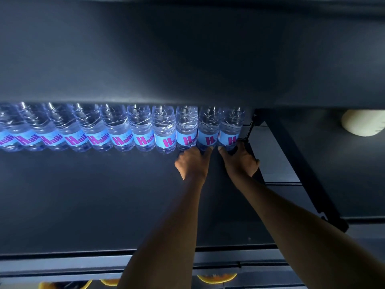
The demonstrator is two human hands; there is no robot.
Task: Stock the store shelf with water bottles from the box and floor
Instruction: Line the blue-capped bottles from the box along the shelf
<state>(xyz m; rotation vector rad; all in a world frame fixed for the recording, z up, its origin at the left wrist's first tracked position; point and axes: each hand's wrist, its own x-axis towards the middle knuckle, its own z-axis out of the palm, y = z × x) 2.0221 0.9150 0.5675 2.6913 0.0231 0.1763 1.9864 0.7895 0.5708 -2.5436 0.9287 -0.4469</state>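
Observation:
A row of several clear water bottles with blue labels and magenta lettering stands along the back of a dark shelf [104, 195]. My left hand [193, 162] grips the base of the second bottle from the right [208, 130]. My right hand [241, 161] grips the base of the rightmost bottle [231, 128], which stands against the shelf's right bracket. Both bottles are upright and in line with the row. Their caps are hidden by the shelf above.
The dark shelf above [187, 59] overhangs the bottles. A black bracket [291, 163] slants along the right side. A pale round object [362, 123] sits beyond it. Orange-yellow shapes [216, 278] show below the shelf's front edge [62, 261].

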